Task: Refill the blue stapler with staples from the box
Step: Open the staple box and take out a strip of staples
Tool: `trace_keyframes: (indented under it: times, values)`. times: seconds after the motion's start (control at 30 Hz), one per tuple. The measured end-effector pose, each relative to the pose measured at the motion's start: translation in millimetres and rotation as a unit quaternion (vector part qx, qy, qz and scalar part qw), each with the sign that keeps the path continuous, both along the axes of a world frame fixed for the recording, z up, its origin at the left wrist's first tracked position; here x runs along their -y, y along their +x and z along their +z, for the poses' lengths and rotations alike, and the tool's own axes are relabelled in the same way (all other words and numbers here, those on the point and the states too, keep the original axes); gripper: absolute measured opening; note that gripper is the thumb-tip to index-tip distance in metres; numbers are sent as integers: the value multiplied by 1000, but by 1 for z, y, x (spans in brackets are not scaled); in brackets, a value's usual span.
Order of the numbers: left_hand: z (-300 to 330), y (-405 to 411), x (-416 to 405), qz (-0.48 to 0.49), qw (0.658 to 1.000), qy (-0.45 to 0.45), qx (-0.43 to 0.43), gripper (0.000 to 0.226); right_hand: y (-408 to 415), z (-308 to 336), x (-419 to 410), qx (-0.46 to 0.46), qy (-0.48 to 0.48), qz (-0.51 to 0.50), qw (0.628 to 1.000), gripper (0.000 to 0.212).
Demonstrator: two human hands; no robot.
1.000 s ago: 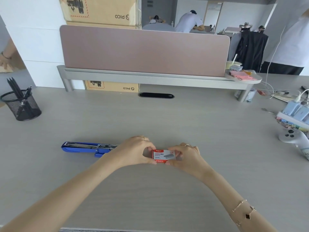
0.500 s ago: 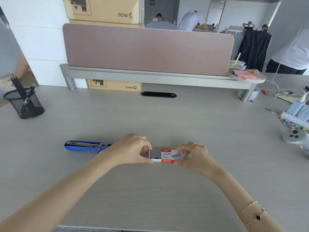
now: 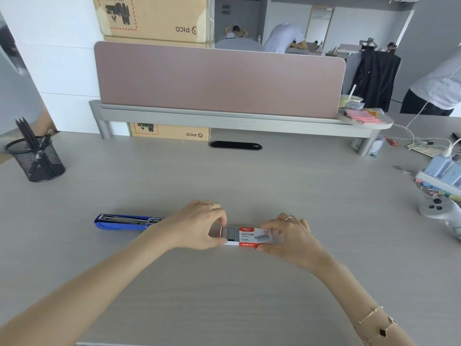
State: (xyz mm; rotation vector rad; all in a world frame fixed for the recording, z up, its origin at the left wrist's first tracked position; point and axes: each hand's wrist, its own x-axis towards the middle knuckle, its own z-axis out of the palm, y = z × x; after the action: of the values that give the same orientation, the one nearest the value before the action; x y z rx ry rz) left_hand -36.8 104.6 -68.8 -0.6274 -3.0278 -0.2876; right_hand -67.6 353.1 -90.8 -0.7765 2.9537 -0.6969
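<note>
Here, staple box (image 3: 249,236) sits between both hands' grip.

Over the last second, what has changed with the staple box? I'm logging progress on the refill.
The inner tray of the small red-and-white cardboard staple box has slid out leftward, drawn by the left hand, exposing grey staples. The right hand kept holding the sleeve. The blue metal stapler stayed open and untouched on the grey desk.

Stapler (image 3: 119,223): glossy blue plastic, bright metal channel. Staple box (image 3: 252,236): printed cardboard, slight sheen. Desk (image 3: 224,181): matt wood-grain laminate. Pen cup (image 3: 37,161): black wire mesh.
</note>
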Motion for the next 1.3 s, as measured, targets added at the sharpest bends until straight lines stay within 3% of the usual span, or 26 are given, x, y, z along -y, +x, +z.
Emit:
trace_keyframes:
  times: [0.17,0.57,0.9,1.03,1.3]
  values:
    - [4,-2,-3,-6,1000,-14,11,30,1,7,3,-34,51,5,998,60]
    - [12,-6,-8,29,998,-15,60,35,4,10,16,-42,14,64,997,56]
    - [14,0,-6,66,990,84,94,19,10,3,21,-66,-1,55,996,44]
    - [13,0,-10,98,986,125,56,18,12,2,26,-95,-2,47,994,40]
    - [9,2,-26,134,964,229,-6,17,21,-8,56,-180,-91,-14,979,38]
